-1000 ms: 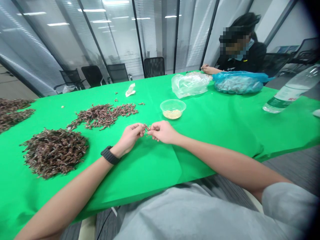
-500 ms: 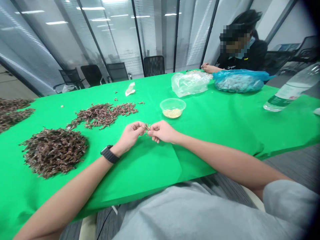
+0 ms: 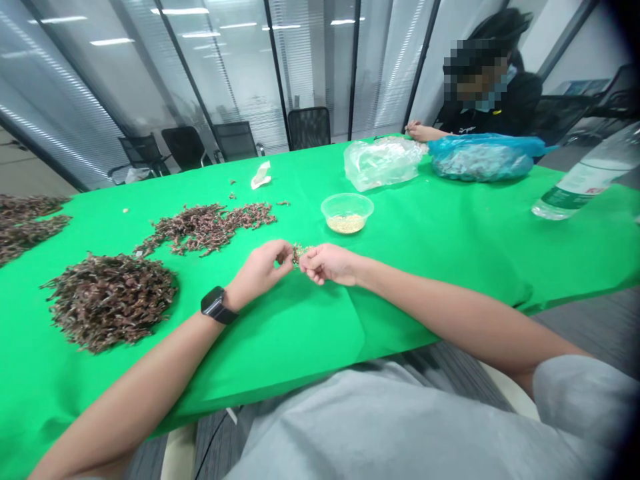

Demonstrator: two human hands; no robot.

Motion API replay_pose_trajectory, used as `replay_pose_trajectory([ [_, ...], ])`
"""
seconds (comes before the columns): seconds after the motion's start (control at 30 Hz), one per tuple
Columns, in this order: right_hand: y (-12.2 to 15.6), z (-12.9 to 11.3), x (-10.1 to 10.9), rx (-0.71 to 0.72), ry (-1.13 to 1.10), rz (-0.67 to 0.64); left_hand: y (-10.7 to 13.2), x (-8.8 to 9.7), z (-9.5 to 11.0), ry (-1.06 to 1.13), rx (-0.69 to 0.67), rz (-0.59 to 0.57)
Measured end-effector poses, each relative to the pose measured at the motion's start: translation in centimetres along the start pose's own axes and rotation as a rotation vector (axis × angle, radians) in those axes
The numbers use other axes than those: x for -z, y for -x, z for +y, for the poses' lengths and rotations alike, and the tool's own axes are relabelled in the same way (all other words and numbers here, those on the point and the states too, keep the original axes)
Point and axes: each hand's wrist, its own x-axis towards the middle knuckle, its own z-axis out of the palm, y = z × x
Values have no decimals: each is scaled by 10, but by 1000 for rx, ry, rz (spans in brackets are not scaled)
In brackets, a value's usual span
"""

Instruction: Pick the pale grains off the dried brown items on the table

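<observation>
Left hand (image 3: 261,270) and right hand (image 3: 325,262) pinch a small dried brown sprig (image 3: 300,253) between closed fingertips, above the green tablecloth (image 3: 320,333). Risk: a slackened pinch could shed crumbs onto the cloth and mix them with nearby material. Count: four brown piles, namely one near-left heap (image 3: 107,301), one central spread (image 3: 205,227), two left-edge heaps (image 3: 25,220); one clear tub (image 3: 347,213) of pale grains; far right, one clear plastic bag (image 3: 381,163), one blue plastic bag (image 3: 480,158), one plastic bottle (image 3: 583,177), one seated co-worker (image 3: 493,110)

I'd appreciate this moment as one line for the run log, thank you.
left hand: pinching dried brown sprig | right hand: pinching same sprig | nearby: clear plastic bowl of pale grains
</observation>
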Motion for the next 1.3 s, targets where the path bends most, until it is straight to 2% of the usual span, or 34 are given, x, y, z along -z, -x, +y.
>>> replay_pose_trajectory([
  [0.13,3,-7,5,-91,-100,-127,0,9,1,-208,-203,-52],
  [0.23,5,-10,9,-72,-59,-183,0,7,3,-229,-215,-34],
  [0.3,4,-8,10,31,82,-102,-1,1,3,-89,-84,38],
  [0.37,2,-4,9,152,283,17,-1,-7,4,168,128,107],
  [0.5,-5,4,7,335,630,186,-3,-17,6,716,500,92],
  [0.6,-6,6,7,442,821,258,-5,-17,9,1006,650,40],
  [0.7,-4,6,6,468,878,266,-5,-15,10,1129,707,16],
  [0.93,-5,8,6,410,815,265,-5,-17,7,898,601,35],
  [1.17,-3,4,-1,206,490,197,-2,-18,5,597,404,86],
  [1.3,-1,2,-2,168,379,154,1,-15,6,367,300,83],
])
